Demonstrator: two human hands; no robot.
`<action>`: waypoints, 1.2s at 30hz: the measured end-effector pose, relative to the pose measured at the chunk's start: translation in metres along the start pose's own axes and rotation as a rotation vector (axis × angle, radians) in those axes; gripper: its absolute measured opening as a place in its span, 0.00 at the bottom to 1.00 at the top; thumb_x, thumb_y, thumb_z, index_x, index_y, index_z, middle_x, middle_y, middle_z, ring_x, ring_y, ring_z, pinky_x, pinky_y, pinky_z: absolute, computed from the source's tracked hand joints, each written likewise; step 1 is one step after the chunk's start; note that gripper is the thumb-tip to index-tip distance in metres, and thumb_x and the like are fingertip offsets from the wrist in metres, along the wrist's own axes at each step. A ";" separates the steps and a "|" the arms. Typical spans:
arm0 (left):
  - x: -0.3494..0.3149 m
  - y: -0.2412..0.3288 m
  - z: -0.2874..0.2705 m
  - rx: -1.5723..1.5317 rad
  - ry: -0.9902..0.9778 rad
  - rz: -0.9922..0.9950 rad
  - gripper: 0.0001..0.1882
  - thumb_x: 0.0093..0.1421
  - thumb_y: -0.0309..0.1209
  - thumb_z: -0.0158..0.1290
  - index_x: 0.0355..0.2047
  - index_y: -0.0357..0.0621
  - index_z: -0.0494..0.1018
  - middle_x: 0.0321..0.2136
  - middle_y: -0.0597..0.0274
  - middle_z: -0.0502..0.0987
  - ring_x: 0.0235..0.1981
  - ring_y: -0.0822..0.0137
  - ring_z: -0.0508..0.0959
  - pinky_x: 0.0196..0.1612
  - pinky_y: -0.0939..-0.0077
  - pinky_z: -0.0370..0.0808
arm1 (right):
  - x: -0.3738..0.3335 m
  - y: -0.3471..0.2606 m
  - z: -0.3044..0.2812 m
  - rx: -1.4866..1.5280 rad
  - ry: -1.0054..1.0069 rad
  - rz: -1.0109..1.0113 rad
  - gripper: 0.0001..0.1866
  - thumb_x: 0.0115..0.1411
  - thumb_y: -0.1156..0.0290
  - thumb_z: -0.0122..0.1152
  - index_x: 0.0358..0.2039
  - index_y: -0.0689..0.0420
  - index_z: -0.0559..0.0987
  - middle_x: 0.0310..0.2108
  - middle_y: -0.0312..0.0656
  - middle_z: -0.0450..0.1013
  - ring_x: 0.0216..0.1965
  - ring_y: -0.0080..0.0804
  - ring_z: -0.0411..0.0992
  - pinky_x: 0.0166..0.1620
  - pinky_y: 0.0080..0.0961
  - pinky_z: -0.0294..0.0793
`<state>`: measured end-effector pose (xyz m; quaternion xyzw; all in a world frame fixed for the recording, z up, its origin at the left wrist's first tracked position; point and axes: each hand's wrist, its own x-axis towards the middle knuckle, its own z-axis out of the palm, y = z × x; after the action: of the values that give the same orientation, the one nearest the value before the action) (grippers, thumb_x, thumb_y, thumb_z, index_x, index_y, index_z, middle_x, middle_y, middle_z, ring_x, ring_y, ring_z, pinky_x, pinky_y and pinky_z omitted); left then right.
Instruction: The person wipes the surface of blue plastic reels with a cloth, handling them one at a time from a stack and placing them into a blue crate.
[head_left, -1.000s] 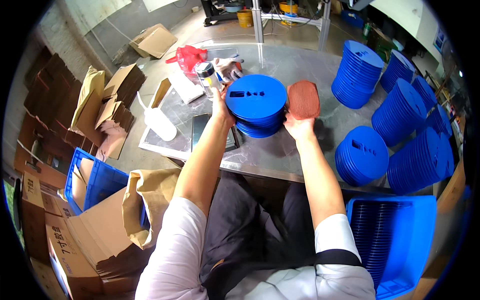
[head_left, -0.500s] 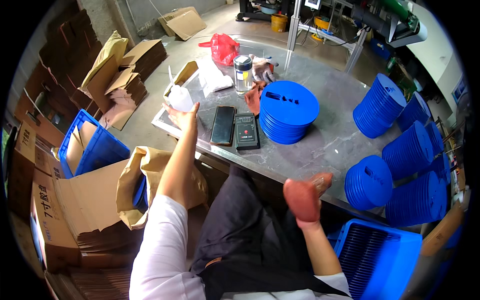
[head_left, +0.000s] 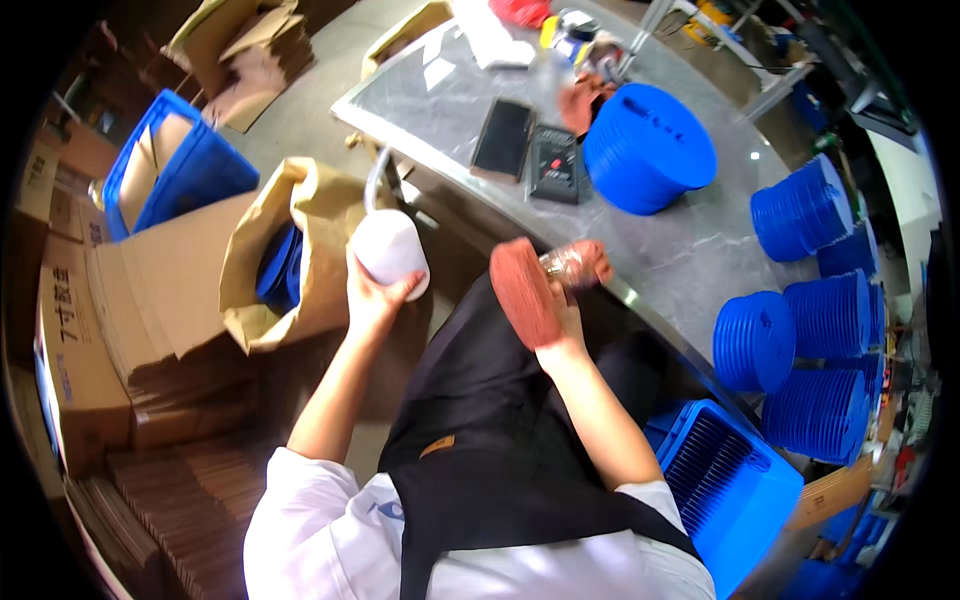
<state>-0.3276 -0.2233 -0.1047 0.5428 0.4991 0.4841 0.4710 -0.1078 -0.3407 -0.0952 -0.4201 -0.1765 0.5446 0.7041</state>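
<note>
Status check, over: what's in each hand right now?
Left hand grips white cup off the table. Right hand, red-gloved, holds clear crumpled wrapper at table edge. Nothing between them.

The left hand (head_left: 372,295) is raised in front of the torso, its fingers curled up around the underside of a white cup (head_left: 391,250), the forearm bare and bent at the elbow. The right hand (head_left: 548,300), just right of that cup, wears a reddish glove and is closed on a small clear object (head_left: 566,265), forearm angled upward.
</note>
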 end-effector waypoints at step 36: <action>-0.150 -0.039 -0.050 0.559 -0.285 -0.028 0.38 0.36 0.26 0.71 0.50 0.45 0.68 0.42 0.52 0.73 0.45 0.49 0.75 0.48 0.60 0.74 | 0.040 0.105 -0.012 0.374 0.002 0.378 0.25 0.65 0.58 0.53 0.61 0.51 0.67 0.60 0.39 0.65 0.60 0.36 0.65 0.62 0.40 0.67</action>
<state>-0.3860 -0.3694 -0.1474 0.7068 0.5493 0.2404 0.3754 -0.1499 -0.3032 -0.1929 -0.3085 0.0096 0.6894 0.6553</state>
